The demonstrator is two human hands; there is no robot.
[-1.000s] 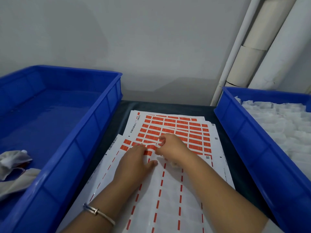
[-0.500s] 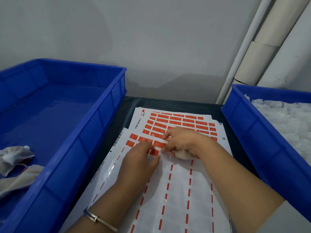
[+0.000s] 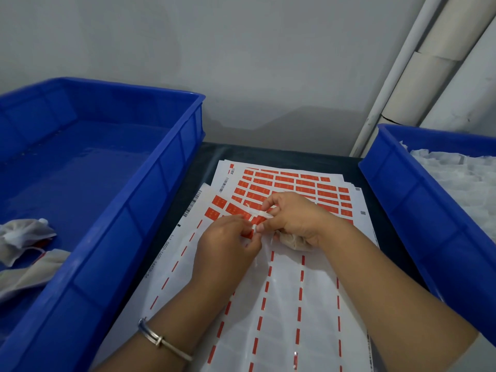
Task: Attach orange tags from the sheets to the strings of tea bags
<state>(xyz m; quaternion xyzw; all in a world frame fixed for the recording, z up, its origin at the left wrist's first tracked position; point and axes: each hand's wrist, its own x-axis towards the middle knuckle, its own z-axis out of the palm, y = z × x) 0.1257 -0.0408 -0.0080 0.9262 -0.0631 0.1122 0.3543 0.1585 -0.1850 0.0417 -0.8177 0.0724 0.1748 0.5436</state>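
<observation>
A tea bag (image 3: 291,241) is tucked under the palm of the right hand (image 3: 298,224), evidently so that it is kept out of the way while its string (image 3: 256,210) is drawn out between the thumb and forefinger of that hand; the string is seen as a pale strand stretched leftward across the top sheet (image 3: 281,304). The left hand (image 3: 228,245) is set just beside the right one, its fingertips curled and pinched at an orange tag (image 3: 248,233) near the last printed row; whether the tag is already lifted clear of the backing cannot be told, since it is largely covered by the fingers. Both hands are thus closed in fine pinches and neither is relaxed. The top sheet is mostly stripped, only orange dashes being left along its columns, and a fuller sheet (image 3: 295,183) is kept beneath it, presumably as the next supply. The right bin (image 3: 418,210), heaped with white untagged bags, is placed within easy reach of the right hand, while the left bin (image 3: 139,205), where a few finished bags (image 3: 24,237) lie, is probably meant to receive tagged ones. The step in hand is judged to be the folding of the tag around the string.
</observation>
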